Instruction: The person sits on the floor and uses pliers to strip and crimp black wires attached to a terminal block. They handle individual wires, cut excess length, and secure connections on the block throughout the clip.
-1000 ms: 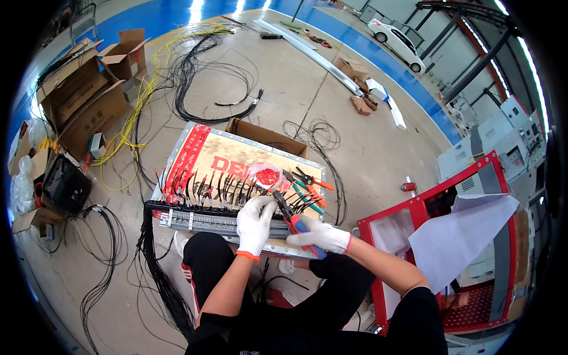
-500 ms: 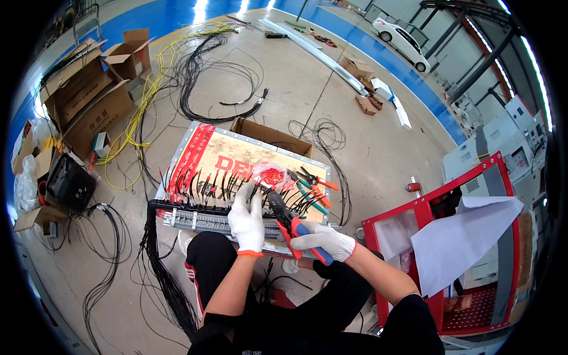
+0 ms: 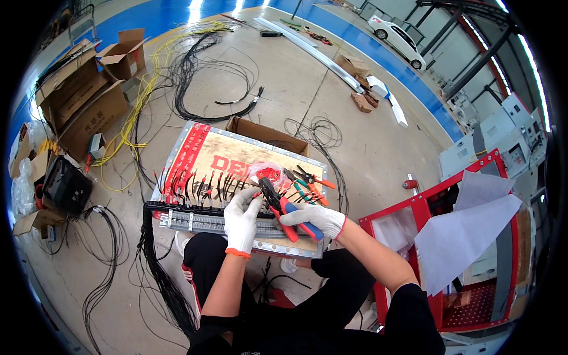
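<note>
Gripping red-and-blue pliers (image 3: 286,206), the right hand (image 3: 319,218) points toward the left hand (image 3: 241,218).

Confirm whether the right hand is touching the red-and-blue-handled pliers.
Touching: the head view shows the gloved right hand wrapped around the pliers at the handle end.

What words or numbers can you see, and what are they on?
I won't copy them out, but:
Board: big red letters, and black ones partly hidden by wires.
Red strip: pale writing, too small to read.
Big brown box: blurry dark writing.
Shirt: pale marks, cut off by the edge.
</note>
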The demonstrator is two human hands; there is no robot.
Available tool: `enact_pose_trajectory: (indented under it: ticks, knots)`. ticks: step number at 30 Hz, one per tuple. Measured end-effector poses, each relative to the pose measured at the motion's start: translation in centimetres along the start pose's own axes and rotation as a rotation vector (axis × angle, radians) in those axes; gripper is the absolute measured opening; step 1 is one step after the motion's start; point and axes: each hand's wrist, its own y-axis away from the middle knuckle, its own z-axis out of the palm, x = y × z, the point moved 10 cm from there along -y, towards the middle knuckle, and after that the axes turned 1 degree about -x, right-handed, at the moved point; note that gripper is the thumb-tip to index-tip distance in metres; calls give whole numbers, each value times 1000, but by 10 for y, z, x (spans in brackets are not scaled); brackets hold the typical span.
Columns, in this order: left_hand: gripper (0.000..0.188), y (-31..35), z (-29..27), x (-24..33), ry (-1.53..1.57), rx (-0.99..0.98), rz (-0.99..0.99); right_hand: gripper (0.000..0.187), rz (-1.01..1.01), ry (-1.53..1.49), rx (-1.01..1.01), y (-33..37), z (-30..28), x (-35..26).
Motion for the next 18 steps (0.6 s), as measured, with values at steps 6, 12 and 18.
enact_pose_trajectory:
  ticks: [6, 12, 18]
  knots:
    - [24, -2, -5, -7, -61, 13, -40, 71, 4, 228, -42, 7, 4, -7]
    - [22, 0, -6, -2, -133, 25, 12, 62, -76, 816, 230, 8, -2, -26]
    - [21, -1, -6, -7, -111, -10, -1, 45, -256, 821, 269, 7, 2, -25]
